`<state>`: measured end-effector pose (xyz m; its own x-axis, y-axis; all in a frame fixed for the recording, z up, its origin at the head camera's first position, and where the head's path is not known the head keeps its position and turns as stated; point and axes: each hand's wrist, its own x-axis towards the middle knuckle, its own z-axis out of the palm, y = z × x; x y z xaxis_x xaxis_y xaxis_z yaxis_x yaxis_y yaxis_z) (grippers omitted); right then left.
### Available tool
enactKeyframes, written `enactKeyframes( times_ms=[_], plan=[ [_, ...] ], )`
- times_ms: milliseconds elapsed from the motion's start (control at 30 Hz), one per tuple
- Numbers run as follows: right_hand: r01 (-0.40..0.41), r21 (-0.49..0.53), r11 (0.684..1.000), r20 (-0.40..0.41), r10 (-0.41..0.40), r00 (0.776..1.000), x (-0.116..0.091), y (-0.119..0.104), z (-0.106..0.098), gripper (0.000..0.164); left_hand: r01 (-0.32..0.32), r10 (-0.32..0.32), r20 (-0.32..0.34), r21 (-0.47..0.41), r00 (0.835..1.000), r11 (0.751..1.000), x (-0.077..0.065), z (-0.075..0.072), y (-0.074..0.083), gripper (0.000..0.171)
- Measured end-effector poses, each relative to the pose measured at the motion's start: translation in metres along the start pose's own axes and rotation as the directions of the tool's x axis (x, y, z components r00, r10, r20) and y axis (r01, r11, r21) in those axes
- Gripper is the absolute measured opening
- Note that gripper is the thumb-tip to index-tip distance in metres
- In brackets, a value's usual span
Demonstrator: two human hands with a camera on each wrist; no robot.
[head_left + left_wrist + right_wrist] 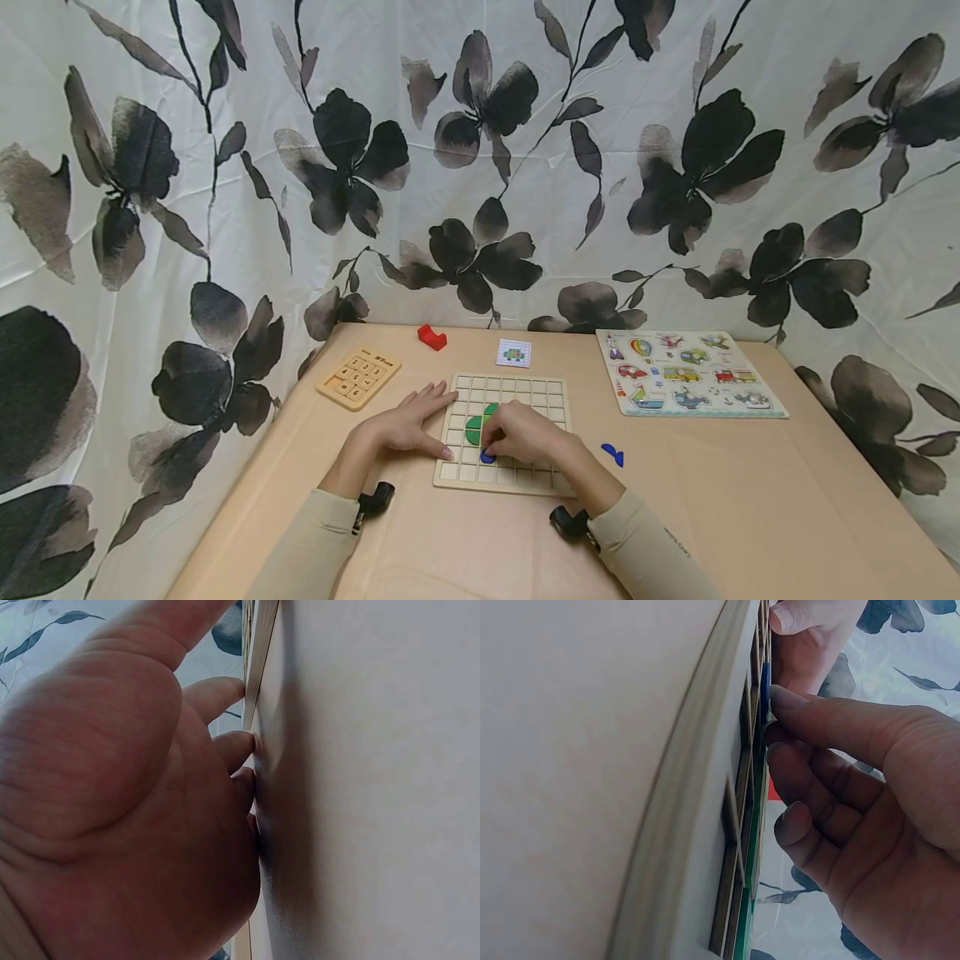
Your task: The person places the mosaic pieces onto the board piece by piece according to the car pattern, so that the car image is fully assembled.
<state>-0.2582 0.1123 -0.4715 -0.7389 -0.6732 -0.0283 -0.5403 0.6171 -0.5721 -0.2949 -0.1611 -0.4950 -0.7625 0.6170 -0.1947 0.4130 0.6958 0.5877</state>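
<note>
A wooden grid board point(501, 488) lies on the table, with rounded green pieces point(472, 431) set in its cells. My right hand point(528, 433) reaches over the board and pinches a small blue piece point(487, 457) between thumb and fingers at a cell just below the green ones. In the right wrist view, the thumb tip meets the edge of this blue piece point(766, 690) low in the grid; its full shape is hidden. Fingers spread, my left hand point(408, 425) rests at the board's left edge, its fingertips and thumb touching the frame.
Two loose blue pieces point(613, 454) lie right of the board. Behind it are a red piece point(432, 337) and a small pattern card point(513, 353). A wooden number board point(360, 377) lies at the left, a picture puzzle point(690, 375) at the right. A floral cloth hangs behind the table.
</note>
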Motion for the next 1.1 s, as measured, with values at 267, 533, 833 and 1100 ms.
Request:
enactKeyframes(
  times_ms=[267, 533, 833, 1100],
  plan=[
    [0.008, -0.001, 1.000, 0.006, -0.008, 1.000, 0.000, 0.001, 0.001, 0.010, 0.001, -0.001, -0.001, -0.006, 1.000, 1.000, 0.000, 0.000, 0.000, 0.110],
    [0.010, 0.015, 1.000, -0.007, -0.010, 1.000, -0.004, 0.002, -0.004, 0.006, -0.001, 0.001, 0.005, -0.006, 1.000, 1.000, 0.000, 0.000, 0.001, 0.110],
    [-0.006, 0.082, 0.997, -0.103, 0.015, 0.995, -0.026, 0.021, -0.022, 0.010, -0.006, 0.006, 0.004, -0.004, 1.000, 1.000, 0.002, 0.000, 0.002, 0.111],
    [-0.097, 0.139, 0.985, -0.164, 0.120, 0.979, -0.057, 0.044, -0.040, 0.014, -0.009, 0.009, -0.006, 0.000, 1.000, 1.000, 0.002, -0.001, 0.002, 0.111]
  ],
)
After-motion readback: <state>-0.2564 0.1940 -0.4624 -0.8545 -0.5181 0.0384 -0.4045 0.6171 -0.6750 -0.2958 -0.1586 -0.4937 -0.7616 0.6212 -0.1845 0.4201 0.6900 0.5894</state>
